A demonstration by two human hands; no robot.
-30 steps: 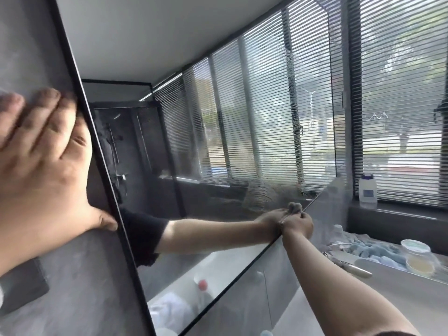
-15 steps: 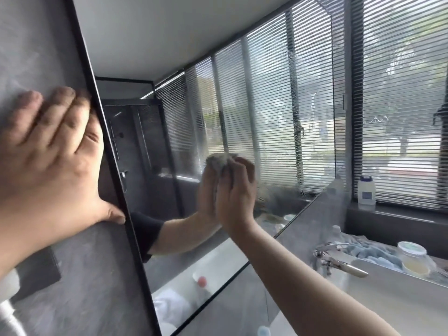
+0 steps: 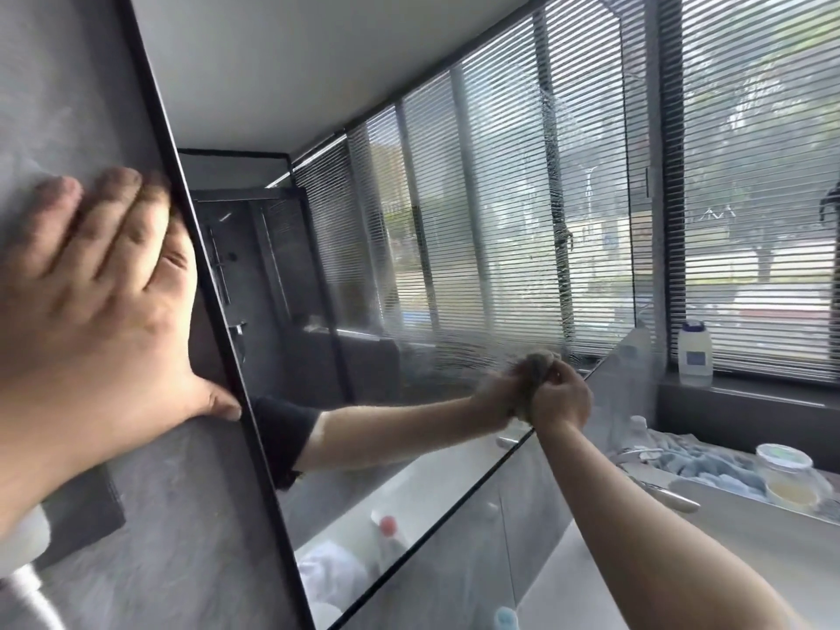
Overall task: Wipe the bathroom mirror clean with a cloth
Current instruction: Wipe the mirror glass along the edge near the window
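The right hand (image 3: 560,395) reaches out on a straight arm, fingers curled round a bunched grey cloth (image 3: 536,362) pressed to the mirror (image 3: 454,266) near its lower right corner. The left hand (image 3: 97,306) lies flat with straight fingers on the grey wall (image 3: 182,516), thumb touching the mirror's black frame. The mirror's long axis runs away towards the window blinds (image 3: 754,184).

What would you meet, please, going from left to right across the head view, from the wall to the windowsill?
Left hand flat on the grey wall → mirror → right hand gripping the cloth → white bottle on the windowsill.
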